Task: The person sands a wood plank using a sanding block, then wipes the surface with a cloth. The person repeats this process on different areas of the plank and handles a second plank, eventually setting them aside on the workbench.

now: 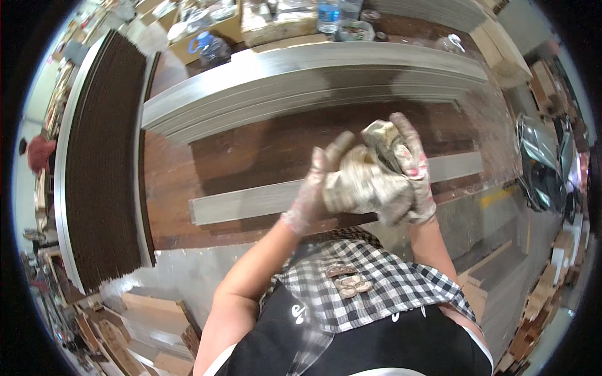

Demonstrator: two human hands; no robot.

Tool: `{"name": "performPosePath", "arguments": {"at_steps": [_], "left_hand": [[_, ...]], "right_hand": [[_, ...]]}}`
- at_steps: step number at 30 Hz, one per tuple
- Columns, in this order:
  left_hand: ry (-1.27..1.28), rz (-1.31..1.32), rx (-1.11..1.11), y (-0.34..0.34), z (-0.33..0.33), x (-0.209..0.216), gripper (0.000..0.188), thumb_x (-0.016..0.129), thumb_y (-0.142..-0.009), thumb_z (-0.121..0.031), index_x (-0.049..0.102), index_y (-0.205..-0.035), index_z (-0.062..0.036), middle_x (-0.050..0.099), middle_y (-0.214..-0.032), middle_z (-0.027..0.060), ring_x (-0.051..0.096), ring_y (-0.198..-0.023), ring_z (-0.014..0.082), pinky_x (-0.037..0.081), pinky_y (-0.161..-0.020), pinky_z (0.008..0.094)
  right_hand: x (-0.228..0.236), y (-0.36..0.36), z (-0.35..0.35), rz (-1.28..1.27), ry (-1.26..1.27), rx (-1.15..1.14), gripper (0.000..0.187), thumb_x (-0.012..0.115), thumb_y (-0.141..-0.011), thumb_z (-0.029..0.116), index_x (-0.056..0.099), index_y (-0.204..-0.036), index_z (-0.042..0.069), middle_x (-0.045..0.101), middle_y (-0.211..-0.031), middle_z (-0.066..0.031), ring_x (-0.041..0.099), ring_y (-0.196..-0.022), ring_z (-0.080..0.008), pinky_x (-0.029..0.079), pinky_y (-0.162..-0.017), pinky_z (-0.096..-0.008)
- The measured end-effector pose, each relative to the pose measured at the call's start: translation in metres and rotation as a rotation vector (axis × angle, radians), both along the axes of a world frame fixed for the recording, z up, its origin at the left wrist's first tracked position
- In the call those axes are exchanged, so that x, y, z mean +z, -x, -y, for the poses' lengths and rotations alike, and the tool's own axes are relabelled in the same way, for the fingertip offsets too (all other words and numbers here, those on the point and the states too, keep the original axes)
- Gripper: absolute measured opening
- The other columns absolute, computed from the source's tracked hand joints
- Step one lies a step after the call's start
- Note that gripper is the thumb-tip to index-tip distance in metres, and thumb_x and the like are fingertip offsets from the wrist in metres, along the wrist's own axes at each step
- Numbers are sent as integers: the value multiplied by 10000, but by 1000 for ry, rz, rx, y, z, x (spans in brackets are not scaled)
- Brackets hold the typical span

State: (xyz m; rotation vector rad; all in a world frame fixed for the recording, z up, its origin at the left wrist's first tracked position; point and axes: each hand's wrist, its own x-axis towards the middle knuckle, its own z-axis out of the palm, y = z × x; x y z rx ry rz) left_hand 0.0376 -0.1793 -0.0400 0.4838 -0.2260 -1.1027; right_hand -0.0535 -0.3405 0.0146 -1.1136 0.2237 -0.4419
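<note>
A crumpled whitish cloth [370, 188] with darker folds is bunched between my gloved hands, smeared by motion. My right hand [419, 172], in a stained pale glove with pink spots, is closed around the cloth's right side. At its left edge, my left hand [313, 188] grips it, with some fingers pointing up and partly blurred. Beneath the cloth, a single grey strip board [251, 203] lies across the brown table [169, 182]. Farther back, a stack of long grey boards [301, 84] runs across the table.
A tall stack of dark-edged panels [103, 163] stands at the left. Along the back are a blue-handled jug [210, 49], a bottle [328, 15] and a clear tub [355, 31]. A motor scooter [542, 163] stands at the right; cartons [157, 313] lie at the lower left.
</note>
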Motion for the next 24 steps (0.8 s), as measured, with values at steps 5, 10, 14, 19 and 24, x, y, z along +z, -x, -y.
{"name": "performPosePath", "arguments": {"at_steps": [5,10,14,19,24], "left_hand": [[74,-231,14,39,-27,12,993,532,-868,-736,171,-1586,-153,370,-1546,81,406,-1396,288,411,-1116,508],[-779,324,-17,40,-83,22,501,617,-961,-475,594,-1288,-96,637,-1170,102,632,-954,198,506,-830,349],[-952,1380,568,53,-119,-1,243,758,-791,-198,724,-1002,-81,661,-1088,157,670,-939,320,554,-808,425],[-911,1707,344,51,-120,-1,357,741,-658,-94,722,-1014,-110,655,-1201,108,614,-986,308,485,-841,455],[-891,1651,152,48,-123,9,407,720,-632,-82,663,-1035,-68,574,-1350,129,577,-1134,370,507,-897,495]], "right_hand": [[-40,-11,-44,61,1095,-274,845,735,-852,125,268,-1545,-3,487,-1391,-183,551,-1196,-293,455,-1043,-399],[-24,-28,-61,-56,556,-159,643,697,-900,129,405,-1461,19,522,-1402,-143,545,-1227,-220,445,-1060,-372],[-19,-49,-48,-234,1146,242,453,775,-749,136,679,-1184,53,675,-1116,-140,618,-1091,-312,485,-993,-399],[-20,-95,-92,-102,1313,479,444,746,-779,251,664,-1181,81,662,-1083,-141,610,-1068,-331,492,-957,-436],[-30,-158,-179,84,1343,579,415,725,-837,337,661,-1139,59,647,-1044,-148,607,-1017,-348,497,-896,-445]]}}
